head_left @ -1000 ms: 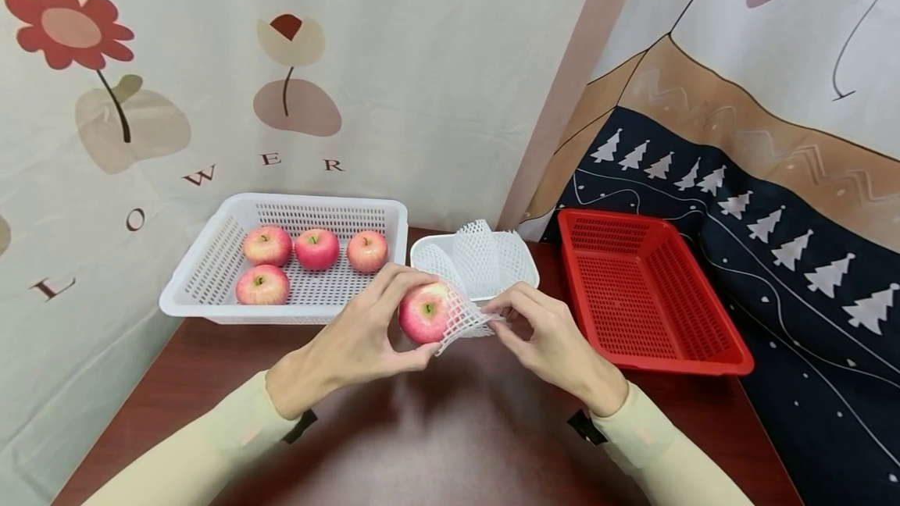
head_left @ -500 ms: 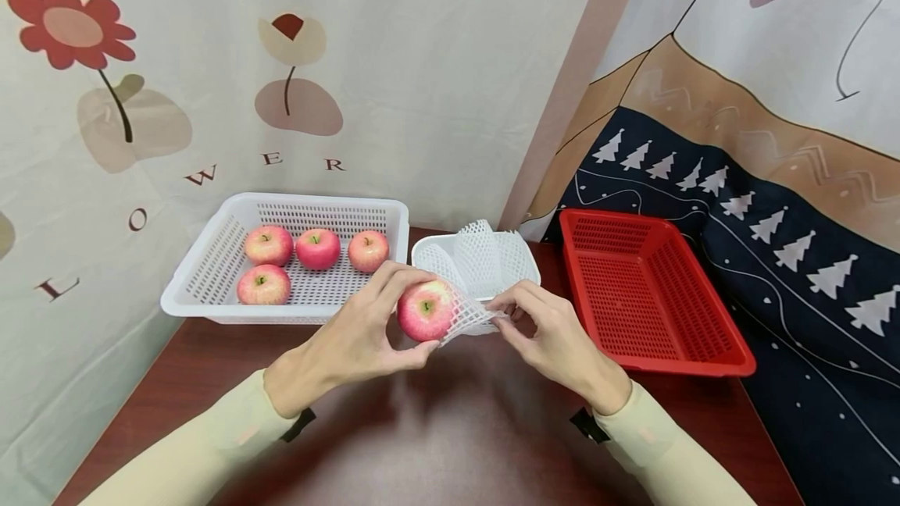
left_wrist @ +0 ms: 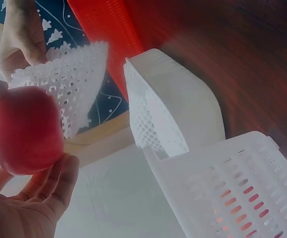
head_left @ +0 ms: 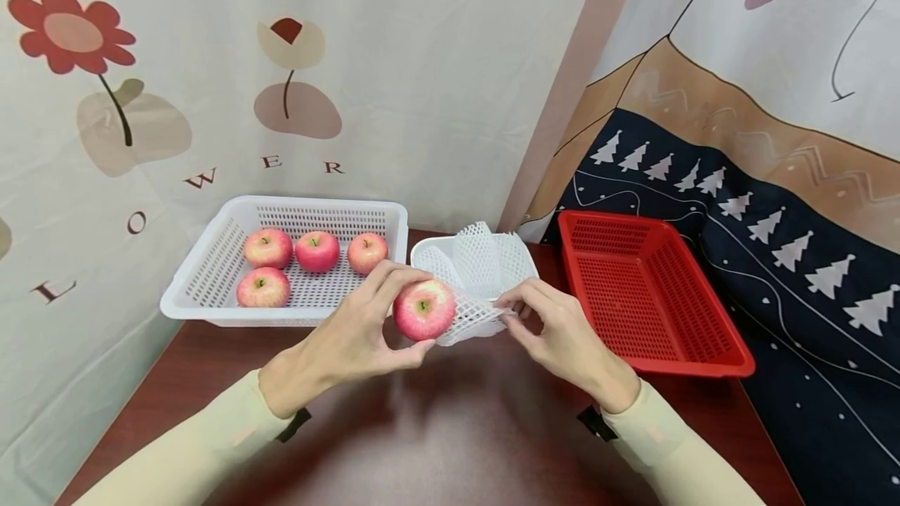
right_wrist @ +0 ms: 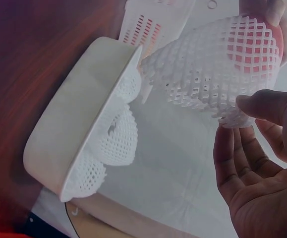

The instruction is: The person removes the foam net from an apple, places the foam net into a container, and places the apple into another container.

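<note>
My left hand [head_left: 351,334] grips a red apple [head_left: 424,310] between thumb and fingers, stem side facing the head camera. In the left wrist view the apple [left_wrist: 27,131] shows bare on its near side. A white foam net sleeve [head_left: 473,320] lies against the apple's right side. Thumb and fingertips of my right hand [head_left: 562,334] pinch the sleeve's far end. Seen from the right wrist, the net [right_wrist: 202,64] stretches from that pinch and overlaps part of the apple [right_wrist: 252,52]. Both hands are raised over the table's middle.
Several apples [head_left: 262,287] sit in a white slotted basket [head_left: 204,279] at the left. Behind the hands, a small white tray [head_left: 429,244] holds more foam nets [head_left: 480,256]. A red basket [head_left: 654,303] stands on the right. Printed curtains [head_left: 450,84] hang behind the brown table [head_left: 450,443].
The apple and left hand have shifted slightly left while the right hand moved slightly right. The net is drawn out between them, and more of the apple's right side shows bare.
</note>
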Tool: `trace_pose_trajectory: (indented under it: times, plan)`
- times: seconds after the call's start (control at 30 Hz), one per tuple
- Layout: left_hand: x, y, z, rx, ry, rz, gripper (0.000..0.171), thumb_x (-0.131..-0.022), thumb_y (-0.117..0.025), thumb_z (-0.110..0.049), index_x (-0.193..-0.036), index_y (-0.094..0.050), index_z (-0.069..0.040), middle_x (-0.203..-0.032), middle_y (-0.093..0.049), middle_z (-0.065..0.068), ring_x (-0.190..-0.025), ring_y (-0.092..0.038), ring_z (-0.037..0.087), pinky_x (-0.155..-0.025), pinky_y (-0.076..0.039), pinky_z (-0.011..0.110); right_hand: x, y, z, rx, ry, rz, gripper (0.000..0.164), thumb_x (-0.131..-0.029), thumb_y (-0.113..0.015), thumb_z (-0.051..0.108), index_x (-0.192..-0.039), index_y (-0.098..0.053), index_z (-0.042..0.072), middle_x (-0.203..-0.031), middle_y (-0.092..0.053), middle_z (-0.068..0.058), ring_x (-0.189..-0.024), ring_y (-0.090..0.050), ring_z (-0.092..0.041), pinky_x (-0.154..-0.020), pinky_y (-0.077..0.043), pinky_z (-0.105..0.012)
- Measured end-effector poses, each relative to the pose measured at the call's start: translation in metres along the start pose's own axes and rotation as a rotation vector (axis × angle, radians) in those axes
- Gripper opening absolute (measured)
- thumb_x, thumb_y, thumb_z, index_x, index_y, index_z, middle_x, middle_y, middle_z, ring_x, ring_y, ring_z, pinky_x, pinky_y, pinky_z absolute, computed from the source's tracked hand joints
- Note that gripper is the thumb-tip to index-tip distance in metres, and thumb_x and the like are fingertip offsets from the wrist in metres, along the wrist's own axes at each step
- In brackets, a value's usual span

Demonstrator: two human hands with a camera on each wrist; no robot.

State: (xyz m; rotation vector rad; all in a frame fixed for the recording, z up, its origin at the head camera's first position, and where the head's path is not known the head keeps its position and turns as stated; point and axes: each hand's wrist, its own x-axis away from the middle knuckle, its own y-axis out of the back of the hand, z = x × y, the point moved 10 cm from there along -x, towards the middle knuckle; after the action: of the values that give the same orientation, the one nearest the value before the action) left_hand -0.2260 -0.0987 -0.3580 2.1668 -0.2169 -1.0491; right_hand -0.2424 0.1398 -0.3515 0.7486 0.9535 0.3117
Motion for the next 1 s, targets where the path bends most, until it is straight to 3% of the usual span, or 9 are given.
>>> trace_pose_trajectory:
  times: [0.3, 0.53, 0.83, 1.0]
  plan:
    - [0.001, 0.003, 0.003, -0.005, -0.006, -0.010, 0.080, -0.080, -0.102, -0.030, -0.149, -0.065, -0.012, -0.141, -0.068, 0.003, -0.123, -0.069, 0.015, -0.103, -0.058, 0.020, -0.001, 0.011, -0.007, 0.036, -0.018, 0.001, 0.039, -0.087, -0.094, -0.009, -0.117, -0.080, 0.012, -0.105, -0.079, -0.002, -0.083, -0.072, -0.011, -0.073, -0.065, -0.025]
    - [0.004, 0.005, 0.004, -0.011, -0.005, -0.016, 0.080, -0.080, -0.101, -0.030, -0.149, -0.065, -0.012, -0.142, -0.069, 0.003, -0.126, -0.067, 0.015, -0.106, -0.057, 0.018, -0.005, 0.021, -0.022, 0.087, -0.142, 0.040, 0.034, -0.092, -0.093, -0.003, -0.119, -0.077, 0.009, -0.103, -0.079, -0.003, -0.082, -0.076, -0.011, -0.075, -0.071, -0.032]
    - [0.006, 0.008, 0.006, -0.006, 0.011, -0.012, 0.080, -0.081, -0.100, -0.028, -0.150, -0.064, -0.013, -0.145, -0.068, 0.002, -0.130, -0.066, 0.015, -0.113, -0.050, 0.012, -0.016, 0.033, -0.053, 0.099, -0.377, 0.083, 0.028, -0.100, -0.088, 0.003, -0.125, -0.076, 0.006, -0.104, -0.083, -0.009, -0.089, -0.079, -0.018, -0.080, -0.071, -0.035]
    - [0.006, 0.008, 0.006, -0.006, 0.016, -0.012, 0.079, -0.081, -0.101, -0.029, -0.149, -0.064, -0.014, -0.145, -0.068, 0.001, -0.130, -0.064, 0.014, -0.112, -0.051, 0.013, -0.024, 0.035, -0.063, 0.100, -0.426, 0.095, 0.032, -0.101, -0.086, 0.003, -0.131, -0.072, 0.003, -0.106, -0.082, -0.013, -0.090, -0.080, -0.021, -0.082, -0.072, -0.041]
